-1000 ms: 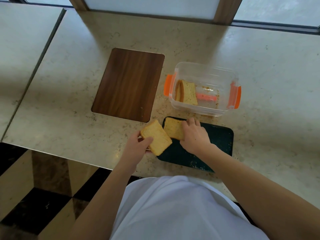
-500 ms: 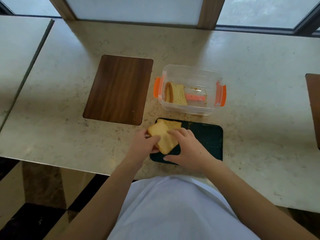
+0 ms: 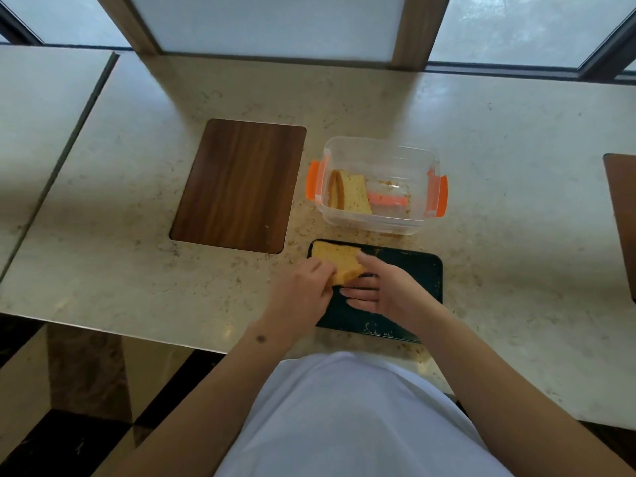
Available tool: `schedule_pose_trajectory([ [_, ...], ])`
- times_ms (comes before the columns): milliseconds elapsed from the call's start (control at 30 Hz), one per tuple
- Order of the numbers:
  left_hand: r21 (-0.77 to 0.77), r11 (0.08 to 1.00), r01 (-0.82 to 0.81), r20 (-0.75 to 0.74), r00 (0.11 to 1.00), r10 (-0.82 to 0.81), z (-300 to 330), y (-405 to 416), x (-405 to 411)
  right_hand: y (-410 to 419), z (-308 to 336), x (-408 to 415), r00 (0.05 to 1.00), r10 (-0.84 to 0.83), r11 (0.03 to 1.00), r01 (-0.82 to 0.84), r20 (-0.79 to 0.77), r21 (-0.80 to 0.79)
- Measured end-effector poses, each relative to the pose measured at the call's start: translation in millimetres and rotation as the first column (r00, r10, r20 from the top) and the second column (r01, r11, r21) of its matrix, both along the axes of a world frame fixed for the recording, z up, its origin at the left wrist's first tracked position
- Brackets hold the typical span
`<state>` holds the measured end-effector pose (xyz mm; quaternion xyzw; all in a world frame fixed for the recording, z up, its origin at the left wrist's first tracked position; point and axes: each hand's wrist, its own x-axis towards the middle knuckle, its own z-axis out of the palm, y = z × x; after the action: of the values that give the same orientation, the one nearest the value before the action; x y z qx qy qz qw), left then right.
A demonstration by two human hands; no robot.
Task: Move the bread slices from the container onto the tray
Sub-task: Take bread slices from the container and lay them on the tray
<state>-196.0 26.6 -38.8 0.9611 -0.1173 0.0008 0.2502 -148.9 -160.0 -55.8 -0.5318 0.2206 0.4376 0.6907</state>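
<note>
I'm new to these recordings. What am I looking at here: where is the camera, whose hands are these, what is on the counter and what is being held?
No machine here: a person wears the camera on their head, looking down at their own bare hands. On the stone counter lie a brown wooden board, a clear container with orange clips, and a dark tray. Bread slices lean inside the container. The left hand and right hand together set a bread slice on the tray's left end; whether another lies beneath it is unclear.
</note>
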Motion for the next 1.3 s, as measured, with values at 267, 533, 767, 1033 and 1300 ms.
schedule_pose_trajectory([
  [267, -0.298, 0.856, -0.422, -0.33, 0.887, 0.323, -25, 9, -5, -8, -10, 6, 0.997, 0.035, 0.993, -0.026, 0.069, -0.116],
  [533, -0.373, 0.587, -0.719, -0.717, 0.625, 0.309, -52, 25, -5, -8, -31, -5, 0.99, 0.093, 0.963, -0.063, 0.106, -0.261],
  [767, -0.304, 0.523, -0.796, -0.781, 0.522, 0.341, -63, 21, -6, 8, -51, -20, 0.91, 0.325, 0.774, -0.1, 0.256, -0.626],
  [1033, -0.205, 0.664, -0.719, -0.731, 0.564, 0.385, -62, 21, -9, 22, -57, -39, 0.878, 0.393, 0.741, -0.126, 0.273, -0.66],
  [1300, -0.12, 0.77, -0.627, -0.649, 0.636, 0.417, -59, 24, -14, 21, -51, -37, 0.902, 0.343, 0.772, -0.11, 0.264, -0.626],
])
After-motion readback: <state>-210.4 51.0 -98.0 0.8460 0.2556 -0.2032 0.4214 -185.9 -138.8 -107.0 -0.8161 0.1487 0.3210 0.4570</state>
